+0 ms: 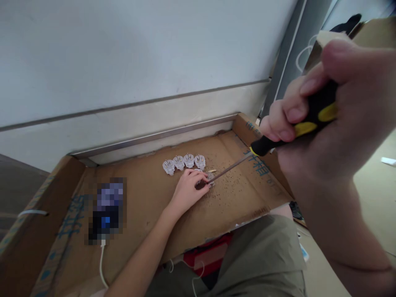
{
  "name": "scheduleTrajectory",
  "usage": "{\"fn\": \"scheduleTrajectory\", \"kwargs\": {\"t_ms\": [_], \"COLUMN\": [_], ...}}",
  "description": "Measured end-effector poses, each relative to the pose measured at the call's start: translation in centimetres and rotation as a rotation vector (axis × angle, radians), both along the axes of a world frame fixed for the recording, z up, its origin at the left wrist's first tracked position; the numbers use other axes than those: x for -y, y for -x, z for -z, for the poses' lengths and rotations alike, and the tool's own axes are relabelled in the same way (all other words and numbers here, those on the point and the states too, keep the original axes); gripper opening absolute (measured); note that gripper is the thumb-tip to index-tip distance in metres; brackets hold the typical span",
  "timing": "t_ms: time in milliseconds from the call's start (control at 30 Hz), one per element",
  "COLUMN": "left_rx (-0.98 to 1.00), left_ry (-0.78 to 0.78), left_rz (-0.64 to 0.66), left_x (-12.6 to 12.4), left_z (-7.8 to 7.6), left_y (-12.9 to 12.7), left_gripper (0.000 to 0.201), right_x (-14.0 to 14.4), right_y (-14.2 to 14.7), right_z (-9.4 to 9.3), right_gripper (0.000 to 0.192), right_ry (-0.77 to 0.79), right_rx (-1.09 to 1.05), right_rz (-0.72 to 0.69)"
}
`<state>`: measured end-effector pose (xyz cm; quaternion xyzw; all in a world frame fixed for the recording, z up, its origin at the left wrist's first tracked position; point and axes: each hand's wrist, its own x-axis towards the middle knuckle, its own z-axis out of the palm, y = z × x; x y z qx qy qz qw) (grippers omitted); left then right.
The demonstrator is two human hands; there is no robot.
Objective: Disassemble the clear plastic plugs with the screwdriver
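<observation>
Head view: the right hand [352, 111] is closed firmly around the black-and-yellow handle of a screwdriver [262, 146], whose shaft slants down to the left hand [188, 187]. That hand's bent fingers hold a clear part [211, 178], mostly hidden, on the cardboard worktop [142, 185]. Just beyond its knuckles stand four clear plugs [188, 160] in a row; dark specks [230, 187] lie to its right.
</observation>
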<state>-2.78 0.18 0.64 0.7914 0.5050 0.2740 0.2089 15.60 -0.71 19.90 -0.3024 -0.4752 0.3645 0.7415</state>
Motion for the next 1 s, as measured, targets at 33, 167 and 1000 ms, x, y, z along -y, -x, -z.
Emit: {"fn": "scheduleTrajectory", "kwargs": {"t_ms": [33, 167, 1000], "left_rx": [-0.002, 0.0, -0.023], "left_ry": [-0.002, -0.005, -0.01], "left_rz": [0.002, 0.001, 0.005], "left_x": [0.0, -0.02, -0.01], "left_z": [0.02, 0.1, -0.09], "left_y": [0.01, 0.02, -0.12], "left_gripper": [0.005, 0.006, 0.005], "right_x": [-0.07, -0.57, -0.58], "right_y": [0.19, 0.41, 0.08], "right_z": [0.08, 0.09, 0.33], "right_gripper": [0.023, 0.022, 0.028], "right_ry": [-0.002, -0.019, 0.025], "right_rx": [-0.009, -0.033, -0.031], "right_rz": [0.002, 0.005, -0.071]}}
